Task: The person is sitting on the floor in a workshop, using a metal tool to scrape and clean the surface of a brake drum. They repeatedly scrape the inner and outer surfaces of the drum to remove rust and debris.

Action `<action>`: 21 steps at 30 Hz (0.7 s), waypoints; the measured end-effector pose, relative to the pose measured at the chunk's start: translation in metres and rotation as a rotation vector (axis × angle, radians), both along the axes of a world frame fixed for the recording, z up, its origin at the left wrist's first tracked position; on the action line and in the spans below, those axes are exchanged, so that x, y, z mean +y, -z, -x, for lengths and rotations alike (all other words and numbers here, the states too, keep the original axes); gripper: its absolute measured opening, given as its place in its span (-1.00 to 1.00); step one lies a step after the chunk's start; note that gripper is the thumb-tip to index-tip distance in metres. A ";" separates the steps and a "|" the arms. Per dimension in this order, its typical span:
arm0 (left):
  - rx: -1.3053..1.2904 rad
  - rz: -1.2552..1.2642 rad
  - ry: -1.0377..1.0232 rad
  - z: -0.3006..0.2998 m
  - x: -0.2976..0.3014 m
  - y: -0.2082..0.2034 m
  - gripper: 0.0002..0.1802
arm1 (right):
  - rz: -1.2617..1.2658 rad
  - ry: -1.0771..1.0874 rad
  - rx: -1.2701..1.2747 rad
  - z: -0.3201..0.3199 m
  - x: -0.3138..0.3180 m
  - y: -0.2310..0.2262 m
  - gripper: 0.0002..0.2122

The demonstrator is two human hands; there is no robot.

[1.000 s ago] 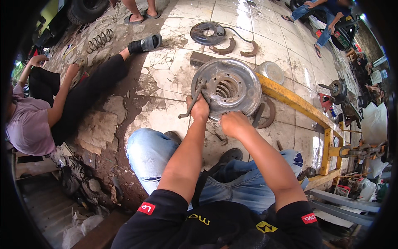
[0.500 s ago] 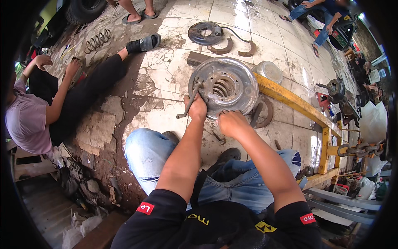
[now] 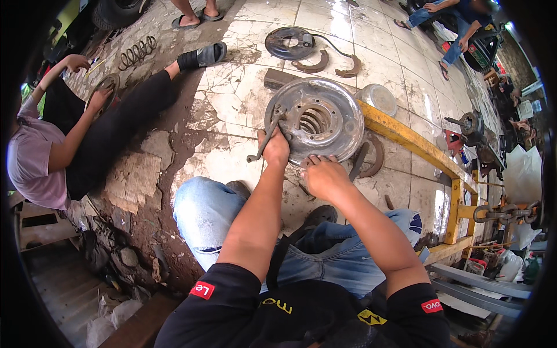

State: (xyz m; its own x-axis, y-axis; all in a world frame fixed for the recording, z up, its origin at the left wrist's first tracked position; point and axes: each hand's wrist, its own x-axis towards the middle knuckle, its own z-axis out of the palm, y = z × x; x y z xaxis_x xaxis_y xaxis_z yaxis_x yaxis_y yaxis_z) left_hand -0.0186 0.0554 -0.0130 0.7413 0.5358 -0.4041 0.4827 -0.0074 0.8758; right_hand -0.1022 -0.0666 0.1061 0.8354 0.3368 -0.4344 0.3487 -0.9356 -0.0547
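A round grey metal brake backing plate (image 3: 342, 127) is tilted up in front of me. A coil spring (image 3: 313, 120) shows through its centre hole. At the plate's left side, my left hand (image 3: 275, 149) is closed around a dark bent metal rod (image 3: 264, 145) that runs down from the plate; its grip is partly hidden. My right hand (image 3: 325, 176) holds the plate's near rim, fingers lying over the edge and thumb hidden. Beside the plate's lower right lies a curved brake shoe (image 3: 377, 158).
Beyond the plate lie another backing plate (image 3: 284, 43) with a cable and two brake shoes (image 3: 313, 62). A yellow steel frame (image 3: 406, 136) runs along the right, near a round clear container (image 3: 377, 100). At left sits a person (image 3: 40, 151) with a leg stretched out.
My right hand's fingers have spread further over the plate's near rim. The plate has shifted very slightly, while my left hand stays at the rod. The person at left has moved their arms.
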 end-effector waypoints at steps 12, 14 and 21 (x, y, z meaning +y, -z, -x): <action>-0.012 -0.071 -0.018 -0.001 -0.002 0.004 -0.49 | -0.037 0.021 -0.065 -0.002 0.002 0.007 -0.58; -0.032 -0.063 -0.017 0.000 -0.001 0.000 -0.49 | -0.047 0.016 -0.098 -0.001 0.001 0.007 -0.59; -0.060 -0.036 -0.050 -0.002 -0.002 0.003 -0.42 | -0.027 0.039 -0.019 -0.006 0.002 -0.002 -0.60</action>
